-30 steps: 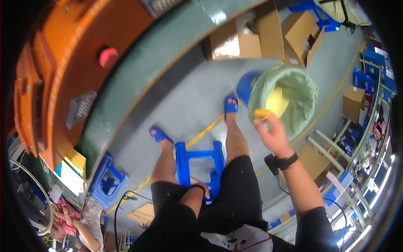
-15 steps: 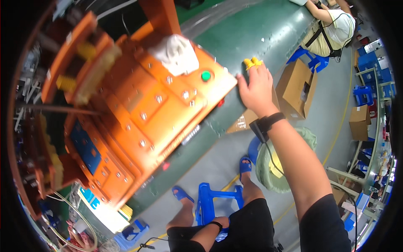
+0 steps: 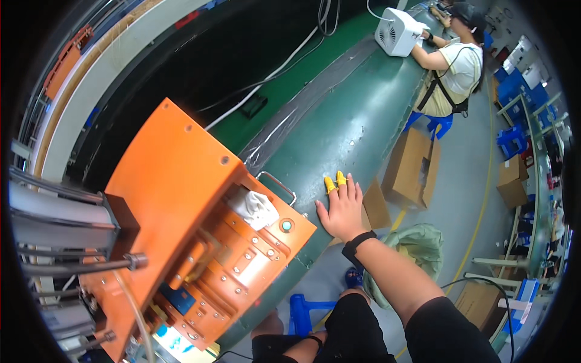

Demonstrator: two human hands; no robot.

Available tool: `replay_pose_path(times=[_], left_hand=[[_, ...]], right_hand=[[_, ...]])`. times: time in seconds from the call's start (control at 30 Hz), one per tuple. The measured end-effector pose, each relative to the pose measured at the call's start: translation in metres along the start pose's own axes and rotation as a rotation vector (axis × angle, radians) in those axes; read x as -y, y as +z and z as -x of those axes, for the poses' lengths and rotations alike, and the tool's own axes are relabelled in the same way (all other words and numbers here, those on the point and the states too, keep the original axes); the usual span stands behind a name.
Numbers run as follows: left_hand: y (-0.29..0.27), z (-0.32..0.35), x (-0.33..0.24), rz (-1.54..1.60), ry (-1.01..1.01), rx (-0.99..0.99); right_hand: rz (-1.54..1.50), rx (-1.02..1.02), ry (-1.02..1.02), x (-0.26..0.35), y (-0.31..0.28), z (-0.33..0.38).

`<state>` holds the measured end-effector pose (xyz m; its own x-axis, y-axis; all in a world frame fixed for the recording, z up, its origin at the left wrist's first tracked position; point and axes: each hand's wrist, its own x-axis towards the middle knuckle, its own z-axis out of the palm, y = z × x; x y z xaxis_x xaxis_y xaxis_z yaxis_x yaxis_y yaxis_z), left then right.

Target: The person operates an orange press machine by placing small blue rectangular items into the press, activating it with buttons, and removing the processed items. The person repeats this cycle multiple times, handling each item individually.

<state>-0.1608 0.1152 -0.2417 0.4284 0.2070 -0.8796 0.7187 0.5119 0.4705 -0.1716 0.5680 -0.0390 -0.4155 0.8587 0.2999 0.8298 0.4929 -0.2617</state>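
My right hand (image 3: 344, 212) lies on the green worktop (image 3: 339, 139) with its fingers spread, holding nothing. Yellow finger cots (image 3: 334, 182) cover two of its fingertips. Left of it stands an orange machine (image 3: 175, 157) with a bolted lower plate, a round green button (image 3: 286, 225) near the corner and a crumpled white cloth (image 3: 257, 210) on top. A metal handle (image 3: 279, 186) sticks out beside the cloth. My left hand (image 3: 319, 336) rests low in my lap, a dark band at its wrist; its fingers are hidden.
Farther along the worktop, a co-worker (image 3: 460, 72) sits by a white box-shaped device (image 3: 398, 33). On the floor to the right are an open cardboard box (image 3: 411, 166) and a bin with a green liner (image 3: 417, 248). A blue stool (image 3: 299, 311) is beneath me.
The view has tilted up and shifted, bringing the machine's orange upper part and the co-worker's device into sight. My right hand stays spread on the worktop near the machine's corner.
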Motion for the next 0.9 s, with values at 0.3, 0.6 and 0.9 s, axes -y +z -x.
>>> replay_pose_path(times=[0.3, 0.6, 0.9], left_hand=[[-0.071, 0.006, 0.018, -0.028, 0.004, -0.028], [-0.130, -0.010, 0.049, -0.052, -0.016, -0.254], [-0.157, 0.047, 0.090, 0.006, 0.171, -1.181]], right_hand=[[0.001, 0.038, 0.017, 0.004, -0.003, 0.005], [-0.005, -0.024, 0.019, 0.003, -0.002, 0.014], [0.038, -0.045, -0.023, 0.000, 0.021, 0.009]])
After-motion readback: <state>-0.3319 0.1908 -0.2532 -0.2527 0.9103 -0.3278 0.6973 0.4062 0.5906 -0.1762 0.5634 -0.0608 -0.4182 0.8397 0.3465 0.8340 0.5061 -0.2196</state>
